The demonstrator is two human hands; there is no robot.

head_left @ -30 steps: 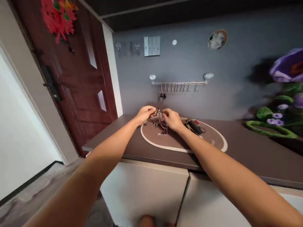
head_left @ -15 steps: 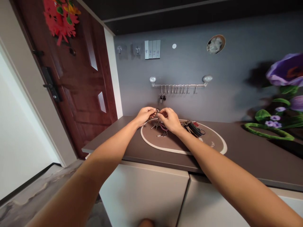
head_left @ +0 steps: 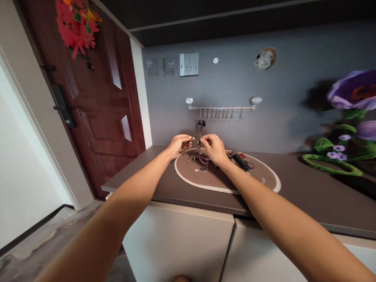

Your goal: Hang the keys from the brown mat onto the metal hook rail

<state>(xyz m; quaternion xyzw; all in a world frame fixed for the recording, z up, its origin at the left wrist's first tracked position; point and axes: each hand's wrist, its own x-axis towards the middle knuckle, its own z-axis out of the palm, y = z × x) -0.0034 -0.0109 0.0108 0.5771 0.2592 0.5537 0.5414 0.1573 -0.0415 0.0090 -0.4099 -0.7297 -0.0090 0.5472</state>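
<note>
My left hand (head_left: 179, 145) is closed in a pinch on a key (head_left: 193, 138), small and partly hidden by the fingertips. Facing it, my right hand (head_left: 215, 149) pinches a thin metal key ring (head_left: 197, 137) between thumb and forefinger. The ring spans the gap between both hands, above the mat, with metal pieces hanging below. Loose keys (head_left: 201, 169) and a purplish strap (head_left: 202, 159) lie on the oval brown mat (head_left: 188, 176) beneath. Right of my right wrist sits a pile of keys with a black key holder (head_left: 241, 161).
A clear hook rail (head_left: 223, 108) is fixed to the grey wall, with two black-headed keys (head_left: 202, 123) on its left hooks. A strip of labels (head_left: 189, 64) is above. Purple artificial flowers (head_left: 352, 92) stand right on the counter (head_left: 299, 192); a dark red door (head_left: 96, 129) is left.
My hands have drawn slightly apart, and the key ring now shows between them. The whole view has shifted down a little.
</note>
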